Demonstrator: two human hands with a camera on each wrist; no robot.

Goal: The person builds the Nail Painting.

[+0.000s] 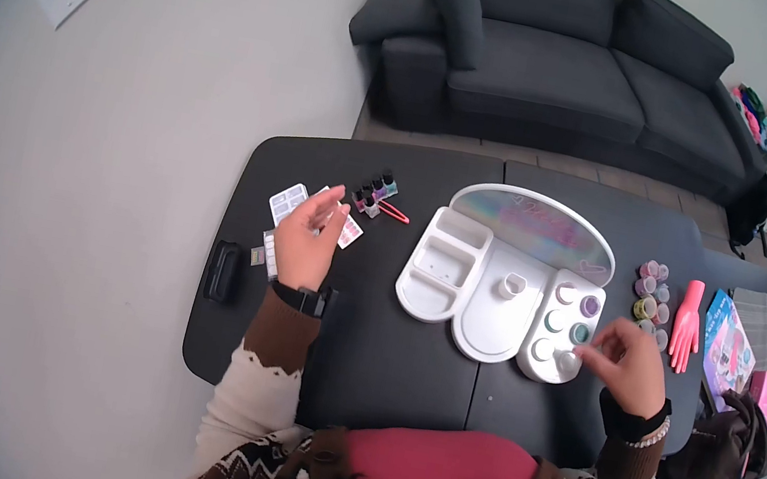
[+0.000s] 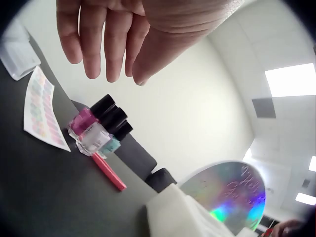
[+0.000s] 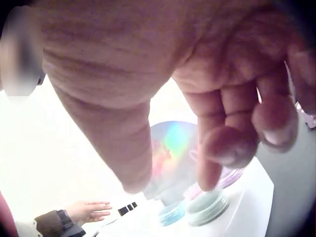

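Observation:
A white organizer [image 1: 497,332] with a rounded, iridescent back panel [image 1: 548,224] stands mid-table. Its right section carries several small jars, among them a green jar [image 1: 579,333] and a purple jar [image 1: 589,306]. My right hand [image 1: 636,368] hovers by the front right corner of that section, thumb and index finger apart near a pale jar [image 1: 568,363]. Over the left of the table, my left hand [image 1: 307,239] is held with fingers extended, above a sticker sheet [image 2: 42,111]. Close beyond it are nail polish bottles [image 2: 96,136] with black caps and a red, slim tool [image 1: 394,212].
A black case [image 1: 223,271] lies at the left edge. To the right are stacked small tubs [image 1: 644,307], a pink model hand [image 1: 685,329] and a colourful box [image 1: 729,343]. A white ring-shaped piece [image 1: 513,285] sits in the organizer's middle. A grey sofa [image 1: 552,80] stands behind.

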